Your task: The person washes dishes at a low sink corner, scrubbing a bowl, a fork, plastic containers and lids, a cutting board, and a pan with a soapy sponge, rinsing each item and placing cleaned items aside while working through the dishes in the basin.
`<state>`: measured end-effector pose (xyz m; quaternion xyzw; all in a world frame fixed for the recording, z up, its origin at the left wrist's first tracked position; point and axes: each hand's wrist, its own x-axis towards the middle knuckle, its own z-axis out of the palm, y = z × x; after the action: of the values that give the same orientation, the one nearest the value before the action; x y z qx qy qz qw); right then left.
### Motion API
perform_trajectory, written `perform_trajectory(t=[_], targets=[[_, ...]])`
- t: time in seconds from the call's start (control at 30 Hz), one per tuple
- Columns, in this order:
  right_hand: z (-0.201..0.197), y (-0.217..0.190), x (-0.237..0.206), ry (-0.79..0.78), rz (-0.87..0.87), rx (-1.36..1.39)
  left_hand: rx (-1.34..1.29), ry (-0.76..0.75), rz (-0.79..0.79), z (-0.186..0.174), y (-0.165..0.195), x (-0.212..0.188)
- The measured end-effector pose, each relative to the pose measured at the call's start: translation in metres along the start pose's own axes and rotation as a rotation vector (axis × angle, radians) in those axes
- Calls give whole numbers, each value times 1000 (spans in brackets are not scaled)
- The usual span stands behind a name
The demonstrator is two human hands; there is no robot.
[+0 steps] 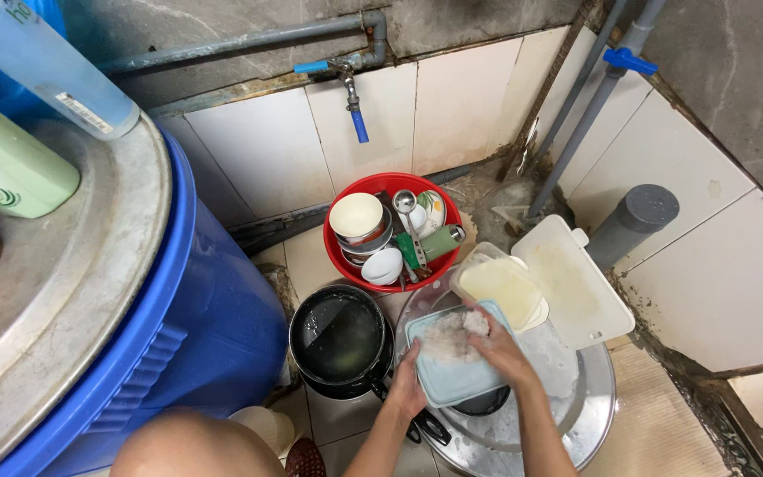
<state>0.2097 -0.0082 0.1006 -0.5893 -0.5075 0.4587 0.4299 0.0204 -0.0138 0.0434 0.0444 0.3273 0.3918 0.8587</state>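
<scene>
Gripping the lid's (pixel 452 375) edges, both hands crowded.

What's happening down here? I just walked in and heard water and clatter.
A person is crouched on the floor washing dishes. The left hand steadies a pale blue rectangular plastic lid over a wide round metal basin, while the right hand rubs it with a soapy scrubber. A clear plastic container and a white rectangular lid lie just beyond. A black frying pan sits to the left, and a red plastic tub holding bowls and utensils stands under the blue-handled wall tap.
</scene>
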Motion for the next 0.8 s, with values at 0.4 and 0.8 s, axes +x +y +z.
perform_trajectory(t=[0.4, 0.8], targets=[[108, 91, -35, 541, -144, -260, 767, 232, 149, -2, -6, 0], [133, 87, -34, 624, -221, -304, 848, 130, 133, 25, 8, -15]])
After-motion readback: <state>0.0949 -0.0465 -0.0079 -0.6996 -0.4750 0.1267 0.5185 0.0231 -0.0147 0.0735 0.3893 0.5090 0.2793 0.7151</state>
